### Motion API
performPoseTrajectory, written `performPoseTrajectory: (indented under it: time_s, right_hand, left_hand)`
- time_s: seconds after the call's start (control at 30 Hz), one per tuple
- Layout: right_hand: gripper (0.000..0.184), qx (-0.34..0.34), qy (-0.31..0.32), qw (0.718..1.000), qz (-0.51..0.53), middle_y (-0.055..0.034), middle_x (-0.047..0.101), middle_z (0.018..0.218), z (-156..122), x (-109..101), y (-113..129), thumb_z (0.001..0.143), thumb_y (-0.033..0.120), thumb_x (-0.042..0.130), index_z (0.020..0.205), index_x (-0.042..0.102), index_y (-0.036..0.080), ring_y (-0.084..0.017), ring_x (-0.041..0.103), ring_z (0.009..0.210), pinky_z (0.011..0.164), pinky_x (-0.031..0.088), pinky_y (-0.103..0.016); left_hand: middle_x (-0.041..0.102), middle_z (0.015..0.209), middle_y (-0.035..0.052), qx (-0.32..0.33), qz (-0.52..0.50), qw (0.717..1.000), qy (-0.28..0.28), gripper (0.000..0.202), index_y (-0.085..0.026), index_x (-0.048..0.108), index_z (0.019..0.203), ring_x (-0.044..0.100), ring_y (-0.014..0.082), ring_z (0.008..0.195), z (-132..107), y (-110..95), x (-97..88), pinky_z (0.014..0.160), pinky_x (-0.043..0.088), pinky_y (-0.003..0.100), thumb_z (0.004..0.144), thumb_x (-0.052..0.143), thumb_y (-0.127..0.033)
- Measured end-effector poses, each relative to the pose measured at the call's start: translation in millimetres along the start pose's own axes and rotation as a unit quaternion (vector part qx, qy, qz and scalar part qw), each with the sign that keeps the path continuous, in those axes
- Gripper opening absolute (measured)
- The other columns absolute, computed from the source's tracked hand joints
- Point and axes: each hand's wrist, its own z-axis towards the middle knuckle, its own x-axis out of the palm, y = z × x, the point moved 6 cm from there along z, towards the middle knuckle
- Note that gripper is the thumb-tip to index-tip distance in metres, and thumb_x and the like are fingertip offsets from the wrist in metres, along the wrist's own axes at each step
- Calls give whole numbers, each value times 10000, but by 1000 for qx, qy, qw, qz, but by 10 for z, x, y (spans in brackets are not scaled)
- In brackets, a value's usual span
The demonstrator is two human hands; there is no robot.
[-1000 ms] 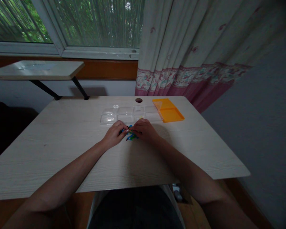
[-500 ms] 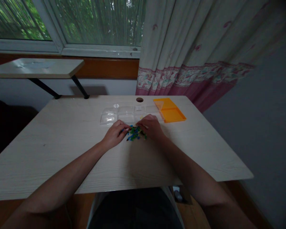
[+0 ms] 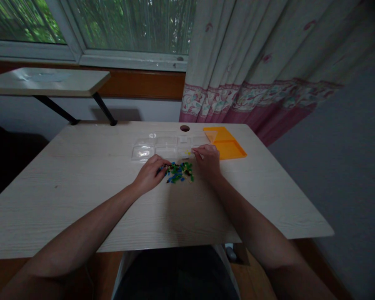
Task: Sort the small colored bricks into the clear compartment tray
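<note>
A small pile of blue, green, black and tan plastic pieces (image 3: 178,173) lies on the table. My left hand (image 3: 151,171) rests at the pile's left edge, its fingers curled and thumb close to them among the pieces; whatever they pinch is too small to make out. Over the front right of a clear compartment tray (image 3: 165,152), my right hand (image 3: 208,159) has its thumb and forefinger pinched together. What is between those fingertips cannot be made out. A few yellow pieces (image 3: 188,153) sit in the tray compartment beside them.
An orange two-part tray (image 3: 229,149) lies just right of the clear one, partly overlapped by it. Behind them is a round hole (image 3: 184,128) in the tabletop. At the back left, a raised shelf (image 3: 50,81) stands on black legs. A curtain (image 3: 225,96) hangs behind the table.
My right hand has moved from the pile up and rightward to the clear tray, uncovering the pile's right side. My left hand has stayed at the pile. The view has tilted slightly.
</note>
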Motion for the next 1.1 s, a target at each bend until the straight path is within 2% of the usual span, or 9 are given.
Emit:
performPoseTrajectory:
  time_s: [0.17,0.27,0.33,0.43,0.53,0.63,0.73,0.9,1.1]
  right_hand:
    - [331,1,16,1000,6,-80,686,961,8,3,8,995,418,490,979,761,228,-248,528,955,843,362,-386]
    - [314,-23,8,999,32,-78,692,920,13,-10,57,985,397,507,948,767,226,-240,537,918,838,378,-385]
    - [260,-57,21,997,57,-74,696,898,10,4,125,964,353,544,954,772,228,-232,546,899,829,391,-378]
    - [190,-139,79,983,94,-69,706,916,-42,60,297,916,273,606,995,774,232,-220,570,906,849,402,-372]
    - [206,-219,131,961,110,-69,705,980,-151,96,498,900,238,623,1048,767,248,-215,572,965,906,397,-376]
    - [237,-255,160,948,101,-73,687,1069,-245,104,641,911,259,623,1113,746,272,-224,548,1036,934,391,-384]
    - [258,-268,173,944,78,-77,663,1145,-288,95,707,915,260,618,1145,731,292,-240,524,1093,960,381,-406]
    - [212,-254,173,949,72,-74,659,1135,-274,60,696,911,248,616,1069,754,274,-242,525,1094,957,387,-407]
    - [282,-254,184,947,72,-84,644,1193,-279,64,704,889,212,630,1145,729,279,-251,526,1130,979,382,-427]
  left_hand:
    - [569,948,73,-10,38,999,0,286,-204,685,1147,566,207,934,-5,21,-9,856,492,353,979,459,-254]
    - [563,960,85,2,73,997,15,316,-205,684,1192,553,218,941,-6,12,-5,845,484,361,970,463,-243]
    - [561,963,90,13,93,995,26,316,-207,697,1183,547,220,933,-7,-3,-2,828,479,361,962,474,-242]
    - [562,968,92,25,121,992,34,289,-202,718,1117,543,223,926,-6,-25,-14,826,472,367,943,488,-227]
    - [561,972,93,22,143,989,34,260,-191,718,1053,542,231,929,1,-29,-37,830,468,377,914,499,-191]
    - [560,961,90,14,150,988,31,233,-189,712,993,544,232,924,9,-25,-54,831,467,381,896,502,-171]
    - [566,963,90,14,142,989,27,227,-190,707,989,547,231,922,13,-37,-60,824,471,379,893,502,-172]
    - [572,979,94,29,124,991,29,238,-185,694,1065,553,223,930,10,-78,-52,832,478,372,928,505,-233]
    - [565,939,83,30,124,991,28,254,-190,691,1074,551,219,910,2,-62,-36,818,473,370,952,525,-338]
